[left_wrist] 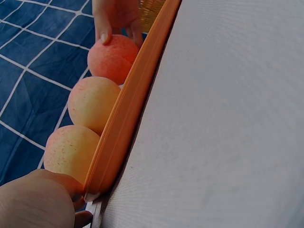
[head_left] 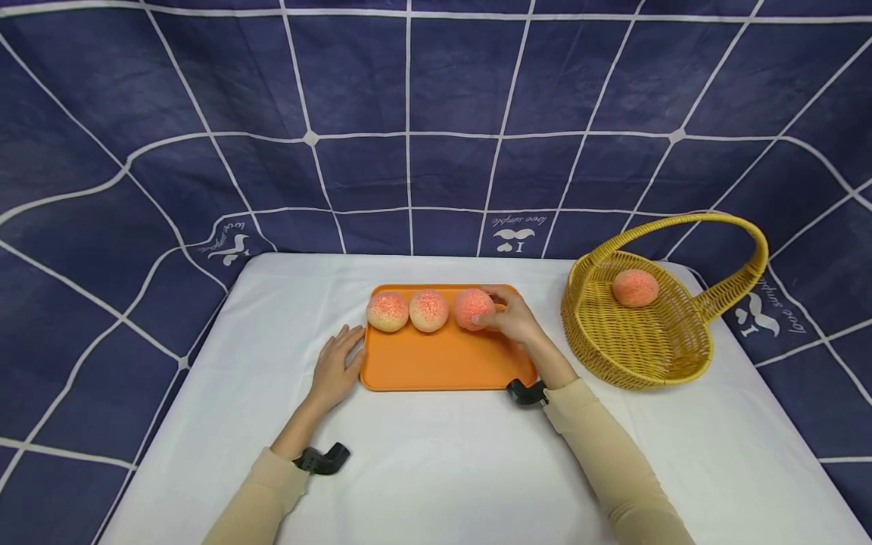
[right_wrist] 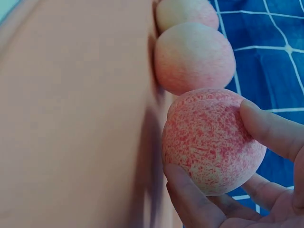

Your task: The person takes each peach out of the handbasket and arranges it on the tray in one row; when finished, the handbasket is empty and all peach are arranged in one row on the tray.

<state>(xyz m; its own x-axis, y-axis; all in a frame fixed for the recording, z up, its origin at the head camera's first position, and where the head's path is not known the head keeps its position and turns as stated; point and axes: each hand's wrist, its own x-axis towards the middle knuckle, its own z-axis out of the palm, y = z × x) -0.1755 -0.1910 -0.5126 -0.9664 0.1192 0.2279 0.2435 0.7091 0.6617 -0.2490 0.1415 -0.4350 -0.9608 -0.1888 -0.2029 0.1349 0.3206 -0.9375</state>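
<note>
An orange tray [head_left: 436,367] lies on the white table, with two pale peaches blushed pink, the left peach [head_left: 387,312] and the middle peach [head_left: 429,311], side by side along its far edge. My right hand [head_left: 511,314] grips a redder peach [head_left: 473,309] to the right of them. In the right wrist view, thumb and fingers curl round this peach [right_wrist: 213,142], beside the middle peach [right_wrist: 194,59]. My left hand [head_left: 336,367] rests at the tray's left edge, its fingers touching the rim; in the left wrist view the left hand [left_wrist: 40,202] is partly cut off.
A yellow wicker basket [head_left: 630,371] with a tall arched handle stands right of the tray. Inside it lies another peach [head_left: 636,288]. Blue cloth with white grid lines [head_left: 450,91] hangs behind and around the white table [head_left: 436,469].
</note>
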